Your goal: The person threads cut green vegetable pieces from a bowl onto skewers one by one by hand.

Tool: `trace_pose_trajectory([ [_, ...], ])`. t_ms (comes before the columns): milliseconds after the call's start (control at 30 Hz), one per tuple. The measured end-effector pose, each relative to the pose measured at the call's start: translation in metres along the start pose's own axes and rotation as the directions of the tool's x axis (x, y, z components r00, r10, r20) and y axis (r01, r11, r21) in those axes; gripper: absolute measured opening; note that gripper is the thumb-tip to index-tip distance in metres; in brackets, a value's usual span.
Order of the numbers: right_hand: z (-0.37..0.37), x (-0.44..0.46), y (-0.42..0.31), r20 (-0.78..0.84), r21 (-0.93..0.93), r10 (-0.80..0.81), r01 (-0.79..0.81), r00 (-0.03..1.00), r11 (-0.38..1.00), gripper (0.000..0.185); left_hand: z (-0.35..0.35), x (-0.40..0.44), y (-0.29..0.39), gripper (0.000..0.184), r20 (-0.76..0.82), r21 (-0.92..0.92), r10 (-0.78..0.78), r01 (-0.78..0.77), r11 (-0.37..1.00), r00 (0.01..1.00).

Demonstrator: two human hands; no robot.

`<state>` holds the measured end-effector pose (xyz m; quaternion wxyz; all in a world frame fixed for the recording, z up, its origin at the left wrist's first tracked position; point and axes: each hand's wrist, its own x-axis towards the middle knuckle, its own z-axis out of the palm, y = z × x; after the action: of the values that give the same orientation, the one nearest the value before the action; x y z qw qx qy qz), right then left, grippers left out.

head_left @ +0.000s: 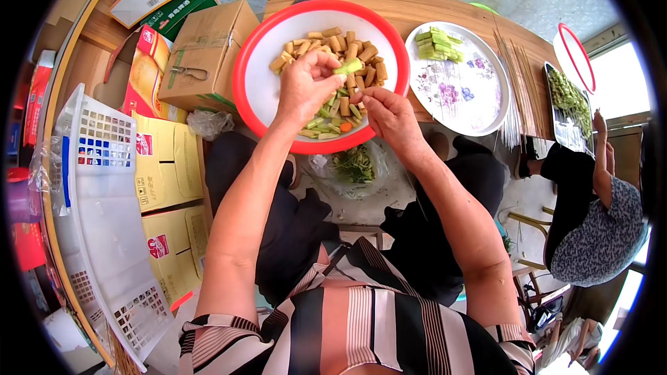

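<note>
Over a white basin with a red rim [248, 90], my left hand [310, 87] pinches a light green vegetable piece [349, 67] between thumb and fingers. My right hand [390, 114] is close by on the right, its thumb and fingers pressed together near the basin's right side; what they hold is too small to make out. Brown cylindrical pieces [335, 43] fill the upper part of the basin. Green pieces and an orange slice [345, 127] lie lower down, partly behind my hands.
A flowered plate [479, 107] bears cut green stalks [439, 44]. Thin sticks [521, 83] lie right of it. Cardboard boxes [208, 48] and a white crate [104, 187] stand left. Greens in a bag [354, 164] are below the basin. Another person [597, 229] sits at the right.
</note>
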<state>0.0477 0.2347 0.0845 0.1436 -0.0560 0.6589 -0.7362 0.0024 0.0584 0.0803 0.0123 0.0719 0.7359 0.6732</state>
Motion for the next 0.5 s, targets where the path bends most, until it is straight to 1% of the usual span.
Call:
trace_pose_trajectory([
  [33,0.000,0.001,0.000,-0.013,-0.029,-0.016,0.016,1.000,0.999,0.019,0.004,-0.003,0.002,0.017,0.001,-0.001,0.000,0.000,1.000,1.000],
  [67,0.000,0.003,0.000,-0.013,-0.029,-0.016,0.015,1.000,0.999,0.019,0.011,-0.008,0.003,0.017,0.036,-0.032,-0.011,0.012,0.999,0.999],
  [133,-0.003,0.007,0.002,-0.014,0.007,-0.004,0.004,1.000,1.000,0.019,0.016,-0.011,0.010,0.017,0.091,-0.125,-0.045,0.056,0.991,0.995],
  [167,-0.003,0.006,0.002,-0.017,0.006,-0.003,0.003,1.000,1.000,0.019,0.017,-0.011,0.009,0.017,0.093,-0.127,-0.046,0.057,0.990,0.995],
  [233,-0.002,0.009,-0.001,-0.017,0.060,0.005,-0.004,1.000,0.998,0.019,0.017,-0.009,0.009,0.017,0.060,-0.173,-0.002,0.012,0.985,0.998],
  [267,-0.002,0.009,-0.002,-0.015,0.059,0.004,-0.003,1.000,0.998,0.019,0.017,-0.008,0.007,0.017,0.058,-0.173,0.000,0.010,0.985,0.998],
  [333,-0.001,0.008,-0.002,-0.046,0.017,0.048,-0.047,0.998,0.999,0.019,0.017,-0.006,0.005,0.018,-0.065,-0.128,0.050,-0.058,0.990,0.997],
  [367,-0.001,0.008,-0.002,-0.046,0.017,0.048,-0.047,0.998,0.999,0.019,0.015,-0.005,0.006,0.018,-0.065,-0.128,0.050,-0.058,0.990,0.997],
  [433,-0.001,0.007,-0.001,-0.003,0.041,-0.003,0.003,1.000,0.999,0.018,0.011,-0.004,0.007,0.018,-0.087,-0.028,0.053,-0.056,0.998,0.995],
  [467,-0.001,0.008,-0.001,-0.003,0.042,-0.002,0.002,1.000,0.999,0.018,0.012,-0.005,0.007,0.018,-0.087,-0.028,0.052,-0.055,0.998,0.995],
  [500,-0.001,0.010,0.000,-0.027,0.034,-0.027,0.028,0.999,0.999,0.018,0.016,-0.007,0.007,0.018,-0.040,-0.080,0.031,-0.034,0.996,0.999],
])
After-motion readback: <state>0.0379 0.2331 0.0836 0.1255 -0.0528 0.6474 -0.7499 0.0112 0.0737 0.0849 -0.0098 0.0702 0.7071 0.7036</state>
